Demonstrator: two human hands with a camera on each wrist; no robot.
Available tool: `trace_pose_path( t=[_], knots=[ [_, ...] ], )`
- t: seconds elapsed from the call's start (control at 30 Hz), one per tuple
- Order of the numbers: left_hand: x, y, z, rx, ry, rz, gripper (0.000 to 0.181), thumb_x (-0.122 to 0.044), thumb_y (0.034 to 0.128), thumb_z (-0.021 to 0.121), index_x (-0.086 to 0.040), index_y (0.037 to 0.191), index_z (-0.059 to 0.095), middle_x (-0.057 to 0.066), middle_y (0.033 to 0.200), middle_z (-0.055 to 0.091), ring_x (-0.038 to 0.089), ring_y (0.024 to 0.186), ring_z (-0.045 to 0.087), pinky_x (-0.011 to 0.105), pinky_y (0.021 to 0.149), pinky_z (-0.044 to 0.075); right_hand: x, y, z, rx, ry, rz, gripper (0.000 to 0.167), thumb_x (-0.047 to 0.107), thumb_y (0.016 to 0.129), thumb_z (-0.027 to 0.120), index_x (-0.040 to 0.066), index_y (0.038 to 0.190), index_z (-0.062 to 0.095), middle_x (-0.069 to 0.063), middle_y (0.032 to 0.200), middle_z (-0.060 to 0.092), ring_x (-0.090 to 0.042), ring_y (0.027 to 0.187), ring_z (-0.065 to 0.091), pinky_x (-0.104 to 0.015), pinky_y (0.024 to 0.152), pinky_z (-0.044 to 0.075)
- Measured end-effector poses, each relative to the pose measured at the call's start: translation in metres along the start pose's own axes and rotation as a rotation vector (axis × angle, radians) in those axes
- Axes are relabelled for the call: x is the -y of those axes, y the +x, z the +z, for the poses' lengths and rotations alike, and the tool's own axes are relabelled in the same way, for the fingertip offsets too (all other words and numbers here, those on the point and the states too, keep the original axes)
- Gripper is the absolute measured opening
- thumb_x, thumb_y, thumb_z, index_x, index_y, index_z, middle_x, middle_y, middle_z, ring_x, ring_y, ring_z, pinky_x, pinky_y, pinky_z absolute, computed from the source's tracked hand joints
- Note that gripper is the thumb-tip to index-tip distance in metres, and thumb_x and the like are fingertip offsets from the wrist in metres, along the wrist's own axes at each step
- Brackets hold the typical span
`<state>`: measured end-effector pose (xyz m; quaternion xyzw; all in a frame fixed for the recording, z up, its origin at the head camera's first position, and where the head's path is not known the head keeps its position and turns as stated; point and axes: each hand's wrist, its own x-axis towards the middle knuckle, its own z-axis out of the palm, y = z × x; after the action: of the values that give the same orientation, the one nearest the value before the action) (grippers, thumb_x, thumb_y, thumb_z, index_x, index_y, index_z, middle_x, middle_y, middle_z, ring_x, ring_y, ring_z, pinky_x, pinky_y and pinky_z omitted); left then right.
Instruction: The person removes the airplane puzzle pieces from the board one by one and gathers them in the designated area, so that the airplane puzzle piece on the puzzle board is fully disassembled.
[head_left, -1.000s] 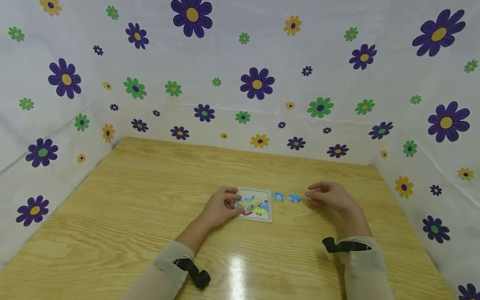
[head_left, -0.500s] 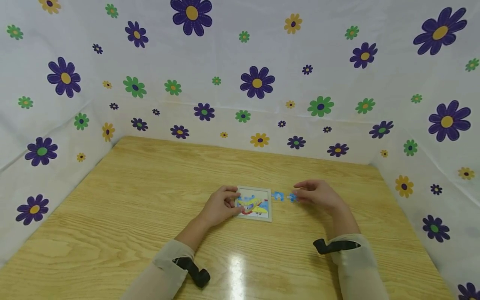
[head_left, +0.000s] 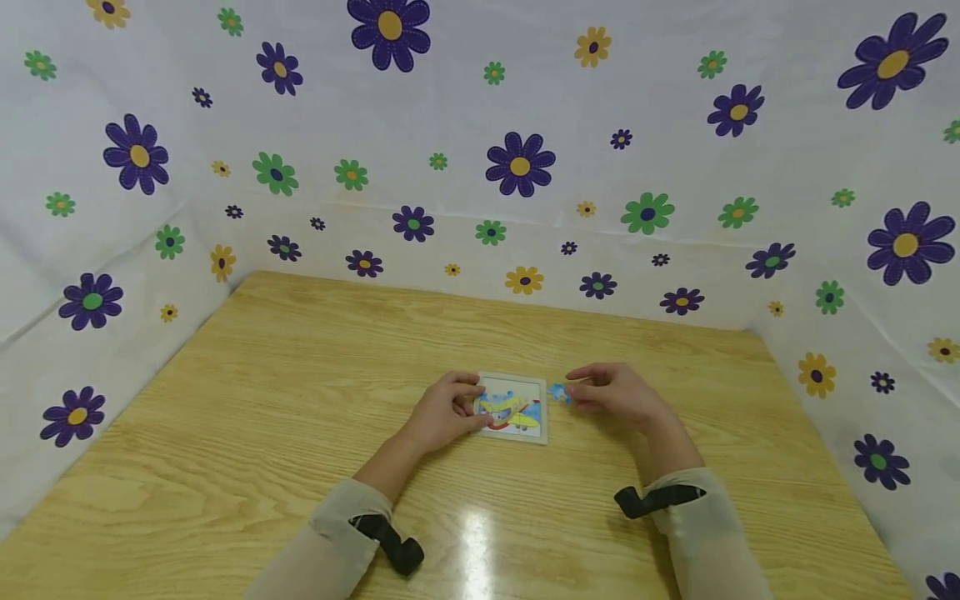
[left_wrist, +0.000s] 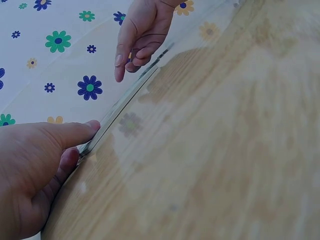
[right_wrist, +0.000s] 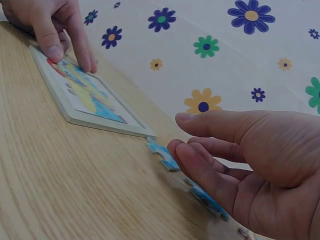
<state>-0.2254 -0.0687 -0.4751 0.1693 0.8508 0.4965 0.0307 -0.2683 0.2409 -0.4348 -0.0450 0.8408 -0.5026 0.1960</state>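
Note:
A square puzzle frame (head_left: pixel 546 417) with a yellow airplane picture lies flat on the table. My left hand (head_left: pixel 442 417) grips its left side, thumb and fingertips over the rim. Just right of the frame lies a blue jigsaw piece (head_left: pixel 558 392), and my right hand (head_left: pixel 618 398) hovers at it, index finger and thumb apart. In the right wrist view that piece (right_wrist: pixel 162 155) is by the frame's corner, with another blue piece (right_wrist: pixel 205 199) under my right hand (right_wrist: pixel 255 165), whose fingers hold nothing. The left wrist view shows my left thumb on the frame's edge (left_wrist: pixel 117 112).
The wooden table (head_left: pixel 337 350) is bounded at the back and both sides by white cloth (head_left: pixel 450 100) printed with flowers. In the right wrist view, part of a further small piece (right_wrist: pixel 243 233) shows at the bottom, partly hidden by my right hand.
My right hand has moved left across the loose pieces, toward the puzzle frame, and now covers the piece farther right in the head view. My left hand has stayed on the frame.

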Motion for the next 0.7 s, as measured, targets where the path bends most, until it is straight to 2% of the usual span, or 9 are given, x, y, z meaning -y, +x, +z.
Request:
trace_pose_path(
  t=[0.2, 0.3, 0.53, 0.7],
  knots=[
    [0.0, -0.001, 0.001, -0.008, 0.003, 0.013, 0.047, -0.015, 0.0841, 0.082, 0.003, 0.125, 0.067, 0.013, 0.141, 0.053, 0.008, 0.082, 0.058, 0.02, 0.074, 0.053, 0.005, 0.002, 0.011, 0.033, 0.001, -0.002, 0.05, 0.026, 0.093, 0.074, 0.0, 0.133, 0.061, -0.012, 0.107, 0.066, -0.013, 0.085, 0.066, -0.025, 0.079, 0.059],
    [0.0, 0.0, 0.001, -0.016, 0.011, 0.039, 0.046, -0.013, 0.0842, 0.081, 0.006, 0.124, 0.067, 0.016, 0.139, 0.054, 0.008, 0.081, 0.057, 0.02, 0.074, 0.053, 0.007, 0.004, 0.015, 0.054, 0.013, -0.011, 0.047, 0.023, 0.093, 0.072, 0.0, 0.132, 0.061, -0.012, 0.105, 0.065, -0.014, 0.084, 0.064, -0.026, 0.078, 0.059],
    [-0.003, 0.0, 0.0, -0.005, 0.003, -0.021, 0.047, -0.016, 0.0845, 0.082, 0.002, 0.126, 0.067, 0.011, 0.142, 0.053, 0.009, 0.082, 0.057, 0.019, 0.073, 0.051, 0.009, 0.006, 0.026, 0.098, 0.072, -0.033, 0.047, 0.022, 0.092, 0.074, -0.001, 0.131, 0.062, -0.011, 0.1, 0.065, -0.014, 0.081, 0.067, -0.027, 0.076, 0.06],
    [-0.003, 0.001, 0.0, -0.009, 0.008, -0.022, 0.047, -0.017, 0.0841, 0.082, 0.001, 0.125, 0.067, 0.011, 0.142, 0.053, 0.008, 0.081, 0.056, 0.018, 0.073, 0.05, 0.015, 0.005, 0.035, 0.108, 0.067, -0.044, 0.044, 0.021, 0.092, 0.074, 0.0, 0.129, 0.064, -0.01, 0.1, 0.064, -0.013, 0.081, 0.065, -0.025, 0.076, 0.059]
  ],
)
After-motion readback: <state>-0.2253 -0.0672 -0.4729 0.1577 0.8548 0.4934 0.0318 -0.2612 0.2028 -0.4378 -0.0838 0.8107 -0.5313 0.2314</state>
